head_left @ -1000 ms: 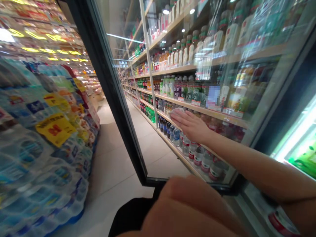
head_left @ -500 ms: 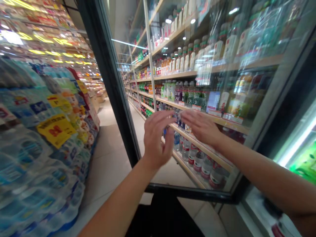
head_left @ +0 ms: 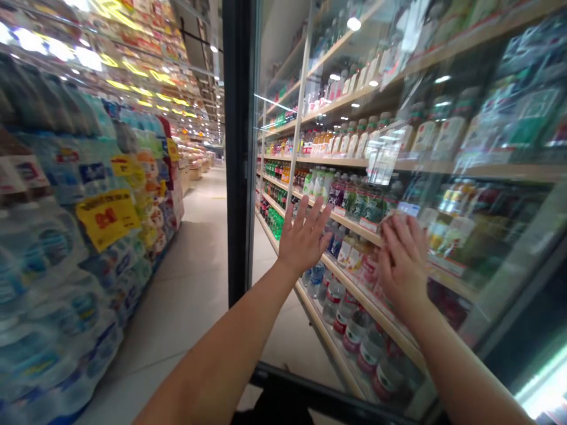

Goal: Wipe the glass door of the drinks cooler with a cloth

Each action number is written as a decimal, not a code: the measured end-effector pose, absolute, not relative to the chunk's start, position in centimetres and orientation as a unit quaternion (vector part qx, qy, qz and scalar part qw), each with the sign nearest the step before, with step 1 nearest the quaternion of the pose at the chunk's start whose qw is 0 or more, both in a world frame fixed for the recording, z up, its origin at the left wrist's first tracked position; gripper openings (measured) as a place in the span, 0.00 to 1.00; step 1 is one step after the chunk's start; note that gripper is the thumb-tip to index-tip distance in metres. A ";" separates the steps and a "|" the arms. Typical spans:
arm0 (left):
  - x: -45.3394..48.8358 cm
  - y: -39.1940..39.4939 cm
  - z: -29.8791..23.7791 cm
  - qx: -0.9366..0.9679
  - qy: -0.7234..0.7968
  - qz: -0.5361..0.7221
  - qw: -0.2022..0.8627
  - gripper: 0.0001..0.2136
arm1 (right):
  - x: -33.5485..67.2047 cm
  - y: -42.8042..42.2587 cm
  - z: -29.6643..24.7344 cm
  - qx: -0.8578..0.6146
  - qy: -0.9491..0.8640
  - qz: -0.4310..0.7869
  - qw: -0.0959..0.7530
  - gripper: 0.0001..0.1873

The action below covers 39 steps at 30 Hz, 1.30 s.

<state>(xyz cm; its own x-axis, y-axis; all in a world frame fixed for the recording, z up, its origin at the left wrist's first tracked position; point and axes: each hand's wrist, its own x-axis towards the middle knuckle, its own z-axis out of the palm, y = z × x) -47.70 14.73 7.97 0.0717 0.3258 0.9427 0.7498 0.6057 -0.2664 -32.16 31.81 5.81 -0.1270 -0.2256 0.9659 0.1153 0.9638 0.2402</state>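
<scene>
Head view: left hand (head_left: 305, 236), right hand (head_left: 401, 262) spread flat on black-framed, reflective glass door (head_left: 283, 77).

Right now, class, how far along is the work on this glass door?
Done: the left hand and right hand are both up at the door, fingers spread, palms seemingly flat against it. In hand: pressing on it. Left: the door stands swung out from the lit cooler, not shut.

Shrink-wrapped packs of bottled water (head_left: 48, 295) are stacked high along the left, a yellow price sign (head_left: 107, 217) hanging on them. A pale tiled floor (head_left: 199, 283) runs down the aisle beside wooden shelves (head_left: 330, 160) crowded with upright drink bottles (head_left: 354, 140).
</scene>
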 end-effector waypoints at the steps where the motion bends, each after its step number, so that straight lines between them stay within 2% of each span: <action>1: -47.7 14.7 7.9 -0.409 -0.659 -0.179 0.605 0.30 | -32.6 31.2 5.4 0.022 -0.736 -0.109 0.668 0.31; 6: -48.0 15.0 7.4 -0.406 -0.654 -0.202 0.606 0.29 | -34.2 28.4 1.1 0.103 -0.824 -0.145 0.538 0.32; 7: -48.0 15.0 7.4 -0.406 -0.653 -0.204 0.606 0.29 | -34.2 28.6 0.9 0.104 -0.816 -0.151 0.549 0.31; 12: -48.1 15.1 7.2 -0.407 -0.648 -0.206 0.610 0.28 | -33.9 30.7 1.9 -0.011 -0.702 -0.083 0.708 0.30; 14: -48.2 15.1 7.2 -0.407 -0.645 -0.210 0.611 0.28 | -34.2 30.1 1.0 -0.009 -0.713 -0.084 0.697 0.31; 18: -48.5 15.2 7.2 -0.411 -0.647 -0.209 0.607 0.29 | -34.6 28.7 -1.6 0.055 -0.796 -0.139 0.586 0.33; 24: -48.7 15.3 7.1 -0.416 -0.658 -0.215 0.590 0.30 | -33.4 30.9 0.2 -0.026 -0.706 -0.078 0.703 0.33; 29: -48.8 15.3 7.1 -0.413 -0.658 -0.212 0.594 0.29 | -32.8 31.3 -0.2 0.036 -0.789 -0.142 0.596 0.35; 35: -48.5 15.2 7.1 -0.410 -0.653 -0.207 0.603 0.28 | -31.6 33.5 1.5 -0.062 -0.677 -0.048 0.732 0.30; 39: -48.5 15.2 7.2 -0.406 -0.652 -0.204 0.607 0.28 | -32.6 31.4 -0.4 -0.028 -0.732 -0.055 0.679 0.32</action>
<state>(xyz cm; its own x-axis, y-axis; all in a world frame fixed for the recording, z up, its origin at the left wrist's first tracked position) -48.46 15.22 7.18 0.0661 0.2820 0.9571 0.7768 0.5874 -0.2267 -32.61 31.37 -0.43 -0.0773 -0.0334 0.9964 0.1164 0.9923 0.0423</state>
